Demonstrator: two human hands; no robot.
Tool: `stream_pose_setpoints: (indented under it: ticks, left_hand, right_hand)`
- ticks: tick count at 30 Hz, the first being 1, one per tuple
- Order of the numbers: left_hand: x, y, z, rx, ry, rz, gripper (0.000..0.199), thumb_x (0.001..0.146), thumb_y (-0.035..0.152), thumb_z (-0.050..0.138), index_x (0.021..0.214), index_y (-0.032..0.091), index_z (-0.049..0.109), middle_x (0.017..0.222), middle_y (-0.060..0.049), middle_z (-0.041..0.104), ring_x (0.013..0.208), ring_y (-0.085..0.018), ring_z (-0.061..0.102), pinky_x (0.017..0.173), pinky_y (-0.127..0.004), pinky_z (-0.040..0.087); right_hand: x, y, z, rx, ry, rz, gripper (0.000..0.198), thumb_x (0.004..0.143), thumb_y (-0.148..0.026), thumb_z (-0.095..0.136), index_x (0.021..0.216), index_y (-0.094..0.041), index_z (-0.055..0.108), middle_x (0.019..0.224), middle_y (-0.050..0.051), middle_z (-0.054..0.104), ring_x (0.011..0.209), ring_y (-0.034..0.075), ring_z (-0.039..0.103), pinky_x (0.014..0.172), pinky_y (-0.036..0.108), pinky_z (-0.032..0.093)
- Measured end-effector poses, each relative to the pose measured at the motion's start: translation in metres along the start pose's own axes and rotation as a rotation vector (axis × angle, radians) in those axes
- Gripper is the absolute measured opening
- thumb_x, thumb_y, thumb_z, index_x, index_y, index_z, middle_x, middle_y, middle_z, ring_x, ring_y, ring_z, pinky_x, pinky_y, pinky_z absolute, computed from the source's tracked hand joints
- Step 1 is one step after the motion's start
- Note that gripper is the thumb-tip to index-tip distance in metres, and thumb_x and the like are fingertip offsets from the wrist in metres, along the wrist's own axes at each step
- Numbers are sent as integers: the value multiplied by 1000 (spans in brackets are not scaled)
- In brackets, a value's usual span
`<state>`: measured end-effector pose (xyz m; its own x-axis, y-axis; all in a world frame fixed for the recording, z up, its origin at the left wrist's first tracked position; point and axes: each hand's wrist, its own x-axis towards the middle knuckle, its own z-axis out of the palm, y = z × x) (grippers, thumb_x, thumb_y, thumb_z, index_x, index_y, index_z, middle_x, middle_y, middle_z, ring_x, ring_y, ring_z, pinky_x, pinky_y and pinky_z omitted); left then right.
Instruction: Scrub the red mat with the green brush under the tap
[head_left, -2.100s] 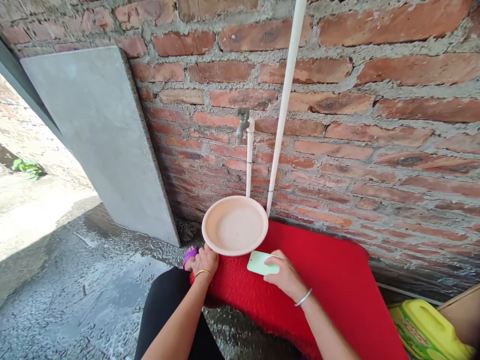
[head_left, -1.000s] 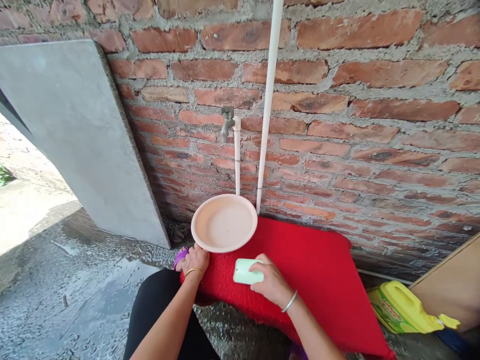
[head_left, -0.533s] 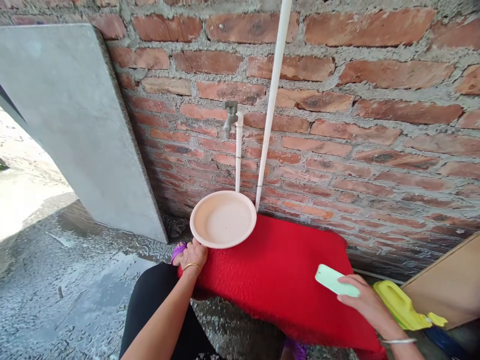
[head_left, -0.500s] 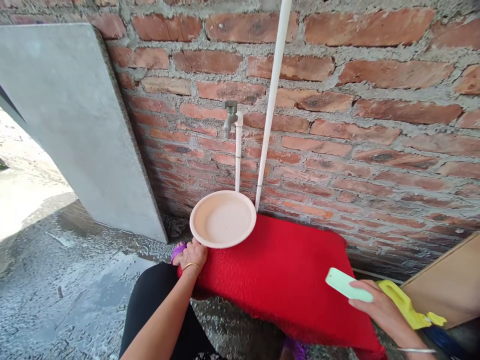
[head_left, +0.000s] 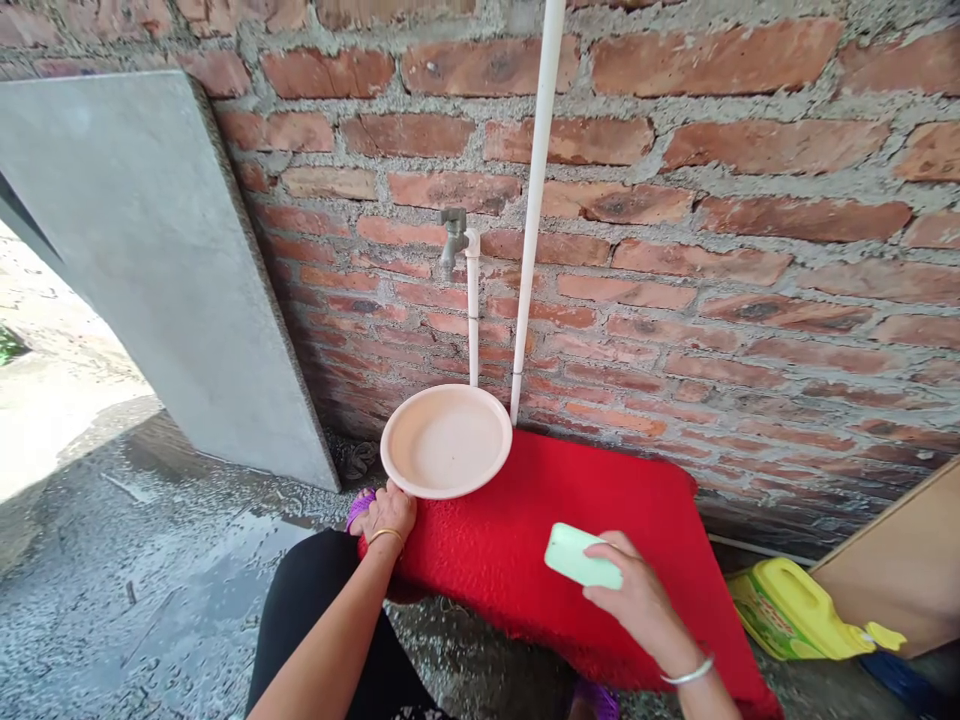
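My right hand (head_left: 630, 590) grips a flat mint-green oblong piece (head_left: 581, 556) with rounded corners and a small hole near one end. Its underside is hidden, and it hovers over the red cloth (head_left: 517, 530). A pale pink basin (head_left: 450, 445) stands on the far left end of that cloth; no water can be made out in it. Against the basin's near left rim, at the cloth's corner, lies my left hand (head_left: 394, 512) with fingers curled. Whether it holds the rim or the cloth edge cannot be told.
Above the basin a grey tap (head_left: 454, 240) sticks out beside a tall white pipe (head_left: 534, 200) on the brick wall (head_left: 720, 250). A grey slab (head_left: 180, 260) leans at left over wet ground (head_left: 195, 580). A yellow bottle (head_left: 795, 610) lies at right by a tan board (head_left: 892, 570).
My right hand has moved left from the cloth's right edge, carrying the mint-green piece over the cloth. The yellow bottle now shows more fully. My left hand and the basin stay put.
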<state>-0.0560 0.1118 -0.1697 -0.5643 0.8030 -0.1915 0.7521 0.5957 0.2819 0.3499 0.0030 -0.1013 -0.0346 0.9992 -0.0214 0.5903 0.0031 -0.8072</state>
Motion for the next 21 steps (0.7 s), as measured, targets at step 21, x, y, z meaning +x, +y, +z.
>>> stream_pose_setpoints:
  ticks: [21]
  left_hand:
    - [-2,-1,0,-56,-25,-7,51,107,38,31,139,18,64,136,-22,69,130,-37,66,108,-54,47]
  right_hand:
    - [-57,132,-135,-254,275,260,42,51,-59,75,84,-33,81,103,8,77,101,37,75,90,46,60]
